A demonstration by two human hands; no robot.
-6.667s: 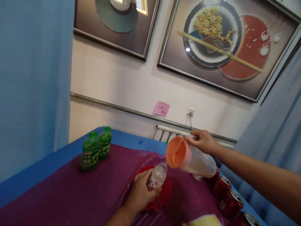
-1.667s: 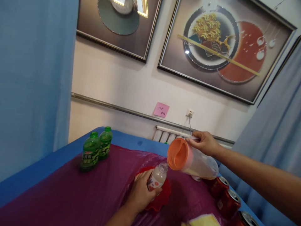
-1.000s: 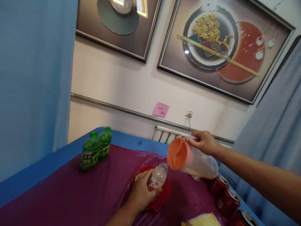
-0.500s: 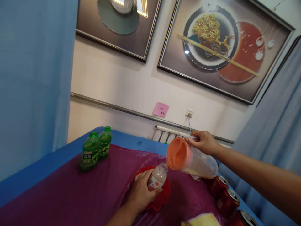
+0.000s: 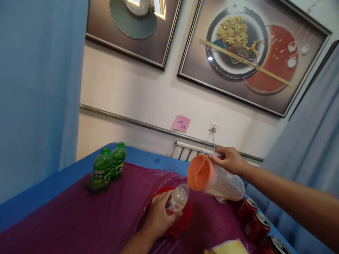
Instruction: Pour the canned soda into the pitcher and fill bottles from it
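My left hand (image 5: 159, 213) is wrapped round a small clear bottle (image 5: 178, 200) with a printed label and an open mouth. The bottle leans a little to the right over a red scalloped dish (image 5: 182, 222). My right hand (image 5: 230, 160) grips the handle of a clear plastic pitcher (image 5: 225, 185) with an orange lid (image 5: 201, 173). Tipped nearly on its side, the pitcher has pale liquid along its lower wall. Its lid's edge is right by the bottle's mouth; whether liquid is running across cannot be made out.
Two green bottles (image 5: 101, 171) stand at the left on the purple table cover (image 5: 79, 215). Several red cans (image 5: 256, 225) line the right edge, near a yellow cloth (image 5: 227, 247). Behind are a metal rail (image 5: 127, 120) and a wall socket (image 5: 213, 127).
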